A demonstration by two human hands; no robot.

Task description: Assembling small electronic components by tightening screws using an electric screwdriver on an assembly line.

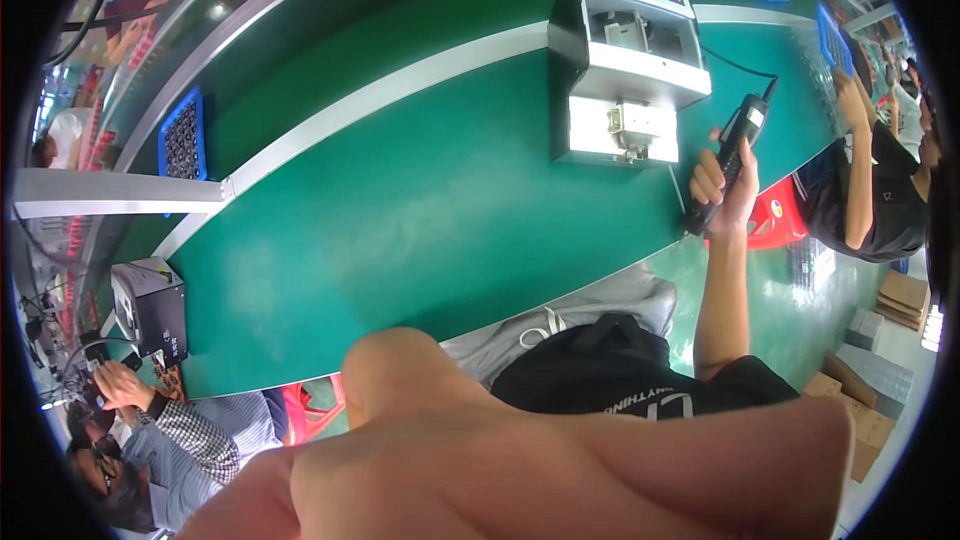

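My right hand (732, 180) is wrapped round a black electric screwdriver (745, 125) over the right end of the green bench. The tool is tilted, its cord end up and to the right and its tip down and to the left, near the bench's front edge. A screw feeder machine (635, 50), grey and white with a window, stands just left of and beyond it. Very close to the camera, my left hand (440, 450) fills the bottom of the view, raised above my lap. Its fingers are mostly out of sight, so what they do cannot be made out.
The green bench (400, 190) runs across the view, with a pale rail (400, 90) along its back. Blue trays (182, 135) lie beyond the rail. A dark box (150, 310) stands at the left end. Co-workers sit left (190, 440) and right (870, 190); red stools (775, 215) stand nearby.
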